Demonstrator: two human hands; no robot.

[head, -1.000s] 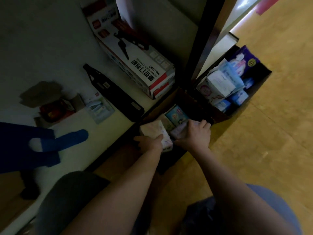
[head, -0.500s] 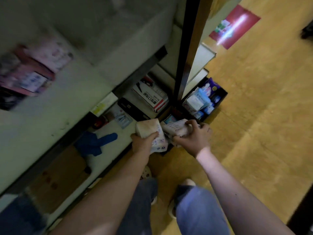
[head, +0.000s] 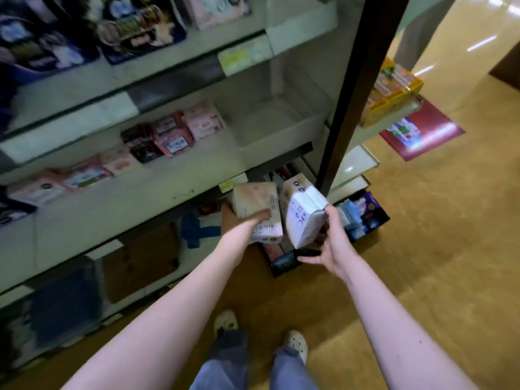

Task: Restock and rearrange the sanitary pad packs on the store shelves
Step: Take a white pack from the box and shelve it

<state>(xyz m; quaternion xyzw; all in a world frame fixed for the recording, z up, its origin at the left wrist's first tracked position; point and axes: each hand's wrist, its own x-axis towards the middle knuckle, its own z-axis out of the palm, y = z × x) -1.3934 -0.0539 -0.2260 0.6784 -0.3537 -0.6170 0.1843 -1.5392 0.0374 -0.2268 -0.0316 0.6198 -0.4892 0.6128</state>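
Note:
My left hand (head: 239,223) grips a pale pink pad pack (head: 257,205) from below, held in front of the lower shelf edge. My right hand (head: 330,243) holds a white pad pack (head: 302,213) with blue print, tilted, its fingers wrapped round the pack's right and lower sides. The two packs sit side by side, nearly touching. On the middle shelf (head: 168,175) lies a row of pink and dark pad packs (head: 171,133), with a bare white stretch (head: 270,122) to their right.
A dark upright post (head: 354,91) divides the shelf units. A dark floor box (head: 363,215) with blue and purple packs stands at the right, another box (head: 281,260) under my hands. Dark blue packs (head: 84,32) fill the top shelf. My feet are on the yellow floor below.
I have risen from the floor box with a pack in each hand. The view swung up from the bottom shelf to the middle and upper shelves, and the packs rose with my hands.

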